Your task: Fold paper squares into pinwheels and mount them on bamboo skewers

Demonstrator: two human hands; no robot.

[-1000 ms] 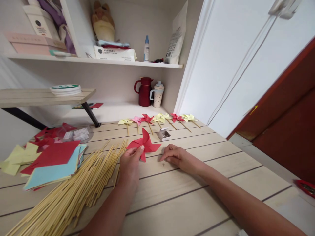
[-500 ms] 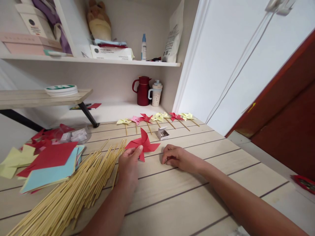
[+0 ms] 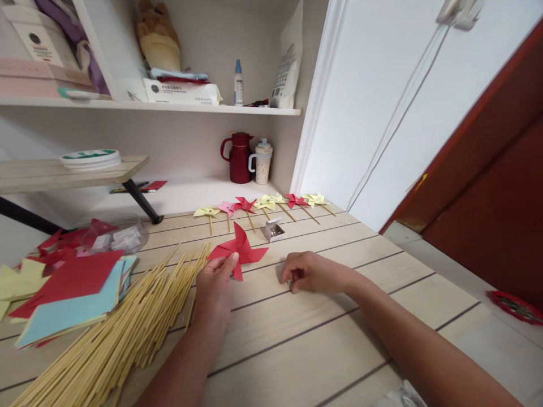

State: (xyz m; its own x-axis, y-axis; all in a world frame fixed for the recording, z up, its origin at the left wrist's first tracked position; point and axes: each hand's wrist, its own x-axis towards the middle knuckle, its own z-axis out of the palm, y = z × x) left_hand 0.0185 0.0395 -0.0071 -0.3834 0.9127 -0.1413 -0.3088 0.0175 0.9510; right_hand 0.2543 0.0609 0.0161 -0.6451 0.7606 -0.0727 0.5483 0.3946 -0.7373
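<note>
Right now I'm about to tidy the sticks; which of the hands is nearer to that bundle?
Left: the left hand, holding a red paper pinwheel, is beside the right edge of the stick bundle; the right hand is farther right, beyond the pinwheel.

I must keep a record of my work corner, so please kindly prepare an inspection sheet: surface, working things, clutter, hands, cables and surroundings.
Surface: table, pale with dark lines.
Working things: red pinwheel in the left hand; loose sticks heaped on the left; pinwheels on sticks in a row at the back; small open box in front of that row.
Clutter: paper sheets, left; small white packs behind them; clear plastic, cut off by the bottom edge.
Left hand: fingers pinch the red pinwheel.
Right hand: fingers curled low over the table; whether they hold anything is unclear.
Cables: two cables along the wall.
Surroundings: shelf; below it, red jug and cup.
</note>
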